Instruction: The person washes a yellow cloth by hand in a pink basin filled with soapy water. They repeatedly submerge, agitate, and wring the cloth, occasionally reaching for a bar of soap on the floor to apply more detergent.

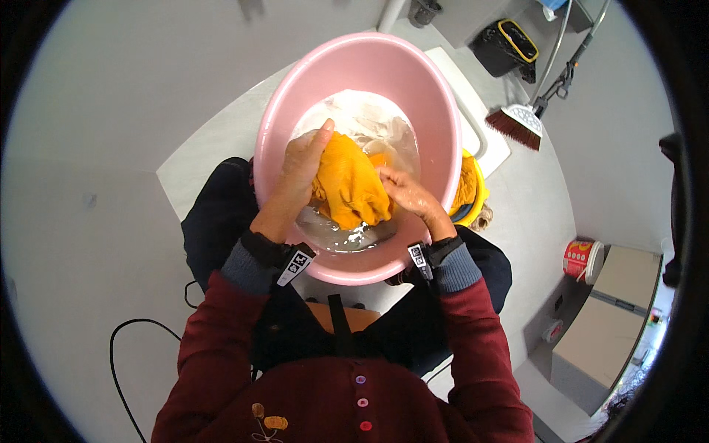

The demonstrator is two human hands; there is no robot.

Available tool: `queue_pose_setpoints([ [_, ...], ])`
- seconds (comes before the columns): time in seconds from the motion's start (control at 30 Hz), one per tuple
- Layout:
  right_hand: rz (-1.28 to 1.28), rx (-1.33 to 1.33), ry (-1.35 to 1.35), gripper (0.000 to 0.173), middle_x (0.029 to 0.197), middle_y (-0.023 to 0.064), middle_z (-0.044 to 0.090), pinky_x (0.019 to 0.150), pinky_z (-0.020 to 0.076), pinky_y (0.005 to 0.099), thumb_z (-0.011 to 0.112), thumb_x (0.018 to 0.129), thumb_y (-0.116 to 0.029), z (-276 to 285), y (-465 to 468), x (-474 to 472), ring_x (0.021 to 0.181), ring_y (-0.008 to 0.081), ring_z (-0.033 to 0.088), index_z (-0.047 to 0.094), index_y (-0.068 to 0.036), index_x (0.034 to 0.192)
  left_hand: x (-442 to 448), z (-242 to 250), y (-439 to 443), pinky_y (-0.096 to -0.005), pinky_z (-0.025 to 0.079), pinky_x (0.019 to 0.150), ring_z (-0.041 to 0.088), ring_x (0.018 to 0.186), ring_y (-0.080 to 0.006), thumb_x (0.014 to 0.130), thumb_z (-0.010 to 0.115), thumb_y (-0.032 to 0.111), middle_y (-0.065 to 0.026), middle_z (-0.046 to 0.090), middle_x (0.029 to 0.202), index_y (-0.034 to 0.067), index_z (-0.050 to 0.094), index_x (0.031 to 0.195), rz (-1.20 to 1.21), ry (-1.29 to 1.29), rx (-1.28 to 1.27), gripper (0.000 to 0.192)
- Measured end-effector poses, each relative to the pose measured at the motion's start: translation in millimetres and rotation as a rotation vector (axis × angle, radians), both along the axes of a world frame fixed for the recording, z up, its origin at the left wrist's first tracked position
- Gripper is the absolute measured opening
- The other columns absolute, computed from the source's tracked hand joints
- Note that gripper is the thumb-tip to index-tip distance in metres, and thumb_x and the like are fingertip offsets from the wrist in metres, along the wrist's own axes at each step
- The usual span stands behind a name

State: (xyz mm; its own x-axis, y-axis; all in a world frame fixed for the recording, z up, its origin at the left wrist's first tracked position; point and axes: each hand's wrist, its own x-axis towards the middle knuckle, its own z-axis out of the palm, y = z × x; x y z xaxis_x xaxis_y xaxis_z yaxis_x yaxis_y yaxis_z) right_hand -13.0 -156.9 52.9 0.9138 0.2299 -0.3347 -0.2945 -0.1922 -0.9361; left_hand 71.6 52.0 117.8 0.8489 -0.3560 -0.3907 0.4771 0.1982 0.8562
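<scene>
A large pink plastic basin (360,50) stands between my knees, holding water with some foam. My left hand (304,158) grips a bunched wet yellow cloth (349,180) from its left side, thumb pointing up. At the cloth's right edge is my right hand (407,191), its fingers bent; whether they pinch the fabric cannot be told. Pale fabric or suds (368,119) show in the water at the basin's far side. A small orange patch lies in the water beside the yellow cloth.
Right of the basin, a yellow tub (483,194) holds mustard and dark cloth. Behind it lies a white squat-toilet surround (496,149). A broom (518,124) and black bin (501,50) stand at the upper right. A red-and-white bucket (584,260) and a cabinet (604,326) are farther right.
</scene>
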Motion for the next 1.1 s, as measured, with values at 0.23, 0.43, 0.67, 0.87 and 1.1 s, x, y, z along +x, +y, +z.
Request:
queue_pose_setpoints([
  [0.23,0.249,-0.417,-0.204,0.029,0.093,0.0179,0.062,0.077,0.0459,0.0303,0.061,0.082,-0.012,-26,0,-19,0.083,0.0265,0.059,0.059,-0.007,0.11,2,15,23,-0.0246,0.046,0.082,0.058,0.093,-0.0148,0.092,0.05,0.037,-0.0092,0.06,0.099,-0.004,0.054,0.107,-0.085,-0.155,0.038,0.044],
  [0.43,-0.261,-0.183,-0.306,0.02,0.093,0.0047,0.061,0.08,0.0408,0.0269,0.058,0.088,-0.016,45,-40,-29,0.091,0.0136,0.054,0.064,0.0,0.098,5,15,38,-0.0233,0.047,0.078,0.059,0.087,-0.0126,0.094,0.048,0.032,-0.0084,0.061,0.095,-0.005,0.055,0.105,0.038,-0.059,-0.22,0.039],
  [0.67,-0.639,0.747,-0.608,0.025,0.08,0.0012,0.048,0.057,0.0497,0.0264,0.041,0.094,-0.02,163,-62,-29,0.057,0.009,0.051,0.042,-0.011,0.071,3,3,36,-0.0276,0.046,0.086,0.059,0.094,-0.0166,0.095,0.044,0.03,-0.0112,0.059,0.103,-0.005,0.051,0.109,-0.158,-0.121,-0.097,0.038],
  [0.87,-0.284,-0.165,-0.025,0.015,0.063,0.0019,0.057,0.052,0.047,0.024,0.058,0.088,-0.017,85,-37,-23,0.056,0.0096,0.058,0.057,-0.002,0.086,-6,-6,21,-0.0211,0.047,0.074,0.058,0.082,-0.0106,0.094,0.05,0.031,-0.0063,0.06,0.091,-0.004,0.057,0.102,-0.172,-0.146,0.068,0.037],
  [1.1,0.014,-0.772,-0.08,0.038,0.091,0.0133,0.065,0.075,0.0477,0.0407,0.068,0.077,-0.033,21,25,-33,0.084,0.0332,0.061,0.057,-0.006,0.101,-3,5,6,-0.0236,0.046,0.079,0.057,0.085,-0.0121,0.093,0.05,0.032,-0.0062,0.06,0.093,-0.002,0.056,0.101,-0.11,-0.025,-0.113,0.035],
])
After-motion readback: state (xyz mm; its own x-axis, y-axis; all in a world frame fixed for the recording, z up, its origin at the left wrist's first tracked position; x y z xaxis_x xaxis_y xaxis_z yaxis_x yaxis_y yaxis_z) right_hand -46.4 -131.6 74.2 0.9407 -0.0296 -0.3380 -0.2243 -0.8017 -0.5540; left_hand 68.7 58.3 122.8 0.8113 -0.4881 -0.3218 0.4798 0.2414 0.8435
